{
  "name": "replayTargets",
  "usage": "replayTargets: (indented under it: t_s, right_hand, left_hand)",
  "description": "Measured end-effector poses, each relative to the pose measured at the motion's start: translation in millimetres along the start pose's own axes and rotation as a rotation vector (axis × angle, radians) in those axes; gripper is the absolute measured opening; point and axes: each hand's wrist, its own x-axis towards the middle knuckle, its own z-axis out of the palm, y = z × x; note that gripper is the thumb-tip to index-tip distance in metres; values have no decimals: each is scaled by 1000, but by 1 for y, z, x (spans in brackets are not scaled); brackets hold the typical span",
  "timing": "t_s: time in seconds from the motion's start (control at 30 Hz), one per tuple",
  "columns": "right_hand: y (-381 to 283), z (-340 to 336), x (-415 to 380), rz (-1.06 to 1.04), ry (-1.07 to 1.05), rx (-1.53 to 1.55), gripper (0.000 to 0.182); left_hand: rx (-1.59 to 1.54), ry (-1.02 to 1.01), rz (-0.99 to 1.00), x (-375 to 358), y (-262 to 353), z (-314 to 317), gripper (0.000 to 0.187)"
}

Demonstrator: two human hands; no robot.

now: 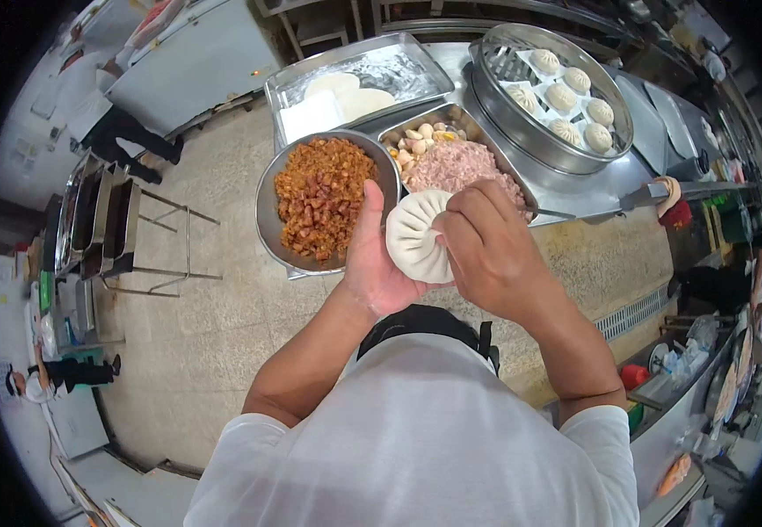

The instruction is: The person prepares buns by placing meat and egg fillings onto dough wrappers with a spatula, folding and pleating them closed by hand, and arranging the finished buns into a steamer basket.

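Note:
A pleated white dough bun [412,244] rests in the palm of my left hand [370,263], whose thumb stands up along its left side. Over the right part of the bun, my right hand [497,250] is closed, its fingertips pinching the gathered folds. Just beyond my hands is a round metal bowl [262,206] of reddish-brown chopped filling [324,189]. Beside it, a rectangular metal pan [522,180] holds pink minced meat [464,167] and several pale and yellow egg-like pieces [420,140]. The bun's underside is hidden by my left hand.
Behind the bowl lies a floured tray [434,83] with flat dough rounds [359,101] and white paper squares [311,119]. A round steamer [566,162] with several pleated buns stands at the back right. A metal rack [122,215] and other people [122,132] are to the left.

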Motion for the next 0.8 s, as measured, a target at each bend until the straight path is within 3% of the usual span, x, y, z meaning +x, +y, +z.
replayTargets:
  t_s: [0.1, 0.4, 0.63, 0.8]
  right_hand:
    - [-13, 6, 5, 76, -125, -14, 24]
    - [-17, 16, 12, 16, 99, -91, 28]
    - [2, 23, -16, 72, 17, 75, 23]
    - [37, 1, -24, 82, -69, 167, 23]
  left_hand:
    - [-56, 5, -55, -9, 9, -7, 88]
    - [-83, -67, -64, -12, 20, -17, 87]
    - [-73, 29, -71, 4, -3, -19, 87]
    - [-98, 35, 43, 34, -19, -17, 89]
